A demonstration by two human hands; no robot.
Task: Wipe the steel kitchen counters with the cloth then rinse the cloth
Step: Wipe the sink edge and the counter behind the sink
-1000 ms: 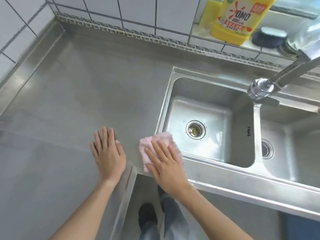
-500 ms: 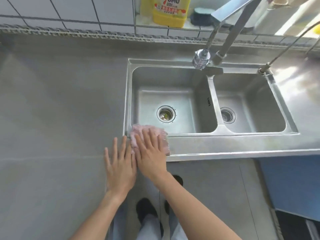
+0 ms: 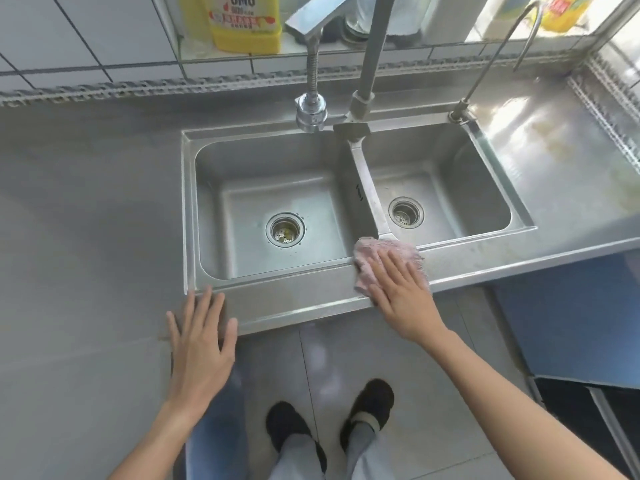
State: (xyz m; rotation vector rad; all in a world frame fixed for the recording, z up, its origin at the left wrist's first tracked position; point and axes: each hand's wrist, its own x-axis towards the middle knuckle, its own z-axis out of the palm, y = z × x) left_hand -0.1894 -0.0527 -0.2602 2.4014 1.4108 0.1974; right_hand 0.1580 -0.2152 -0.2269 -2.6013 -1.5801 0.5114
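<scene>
A pink cloth [image 3: 372,254] lies on the front rim of the steel double sink [image 3: 304,299], just below the divider between the two basins. My right hand [image 3: 403,292] presses flat on the cloth, fingers spread and pointing up-left. My left hand [image 3: 201,344] rests flat and empty on the steel counter [image 3: 90,237] at the sink's front left corner. Both basins hold nothing but their drain strainers.
A tall faucet [image 3: 370,60] with a hose sprayer [image 3: 311,112] rises behind the sink; a thin curved tap [image 3: 498,53] stands at the back right. A yellow detergent bottle [image 3: 246,26] sits on the tiled ledge. My feet in dark shoes stand below the counter edge.
My right hand has slid the cloth to the right along the sink's front rim, from the left corner to the divider. My left hand stayed at the corner, and the view shifted right.
</scene>
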